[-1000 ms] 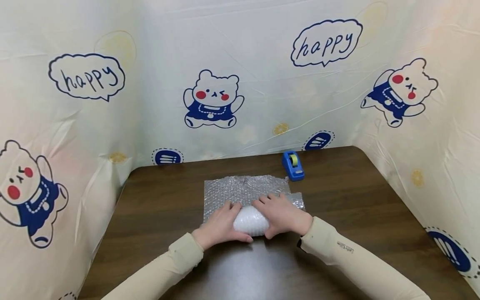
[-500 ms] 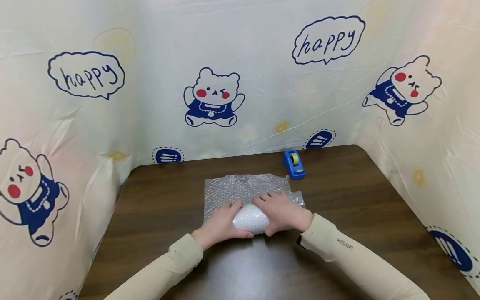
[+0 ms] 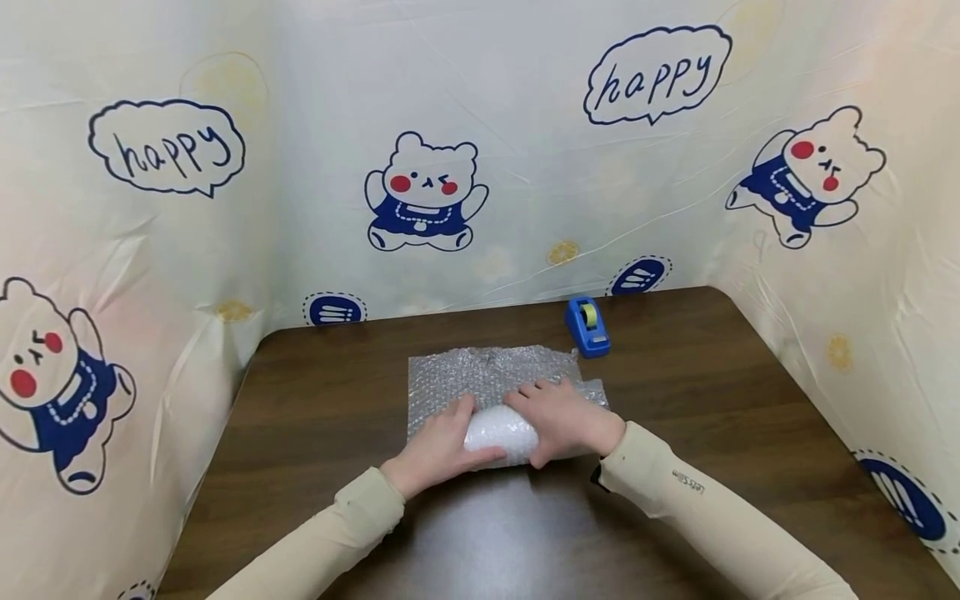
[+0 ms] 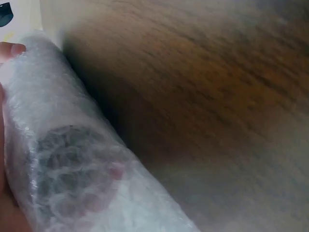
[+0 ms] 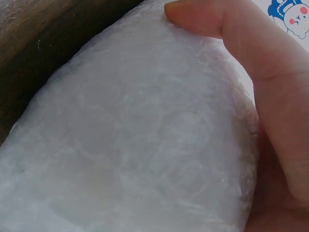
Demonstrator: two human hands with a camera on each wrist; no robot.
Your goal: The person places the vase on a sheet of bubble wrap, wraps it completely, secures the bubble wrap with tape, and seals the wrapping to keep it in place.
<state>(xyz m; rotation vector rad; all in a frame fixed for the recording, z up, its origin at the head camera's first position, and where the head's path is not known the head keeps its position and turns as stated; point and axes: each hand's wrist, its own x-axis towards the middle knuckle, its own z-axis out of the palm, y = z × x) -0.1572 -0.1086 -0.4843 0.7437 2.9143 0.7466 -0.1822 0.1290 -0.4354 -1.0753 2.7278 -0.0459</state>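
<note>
A white rounded bundle (image 3: 501,435) of bubble wrap lies near the middle of the table, across the near part of a flat bubble wrap sheet (image 3: 480,375). My left hand (image 3: 438,446) grips its left end, thumb on the near side and fingers over the top. On the other end, my right hand (image 3: 566,421) holds it the same way. Through the layers in the left wrist view, a dark round end of the wrapped object (image 4: 67,169) shows; its kind is unclear. White wrapped plastic (image 5: 130,125) fills the right wrist view beside the right thumb.
A blue tape dispenser (image 3: 587,327) with a yellowish roll stands behind the sheet, to its right. The dark wooden table (image 3: 315,400) ends against a printed cloth curtain (image 3: 525,167) at the back and sides.
Both hands keep their hold on the bundle, which has turned or shifted slightly away from the body. The left fingers have moved a little. The dispenser stays in place.
</note>
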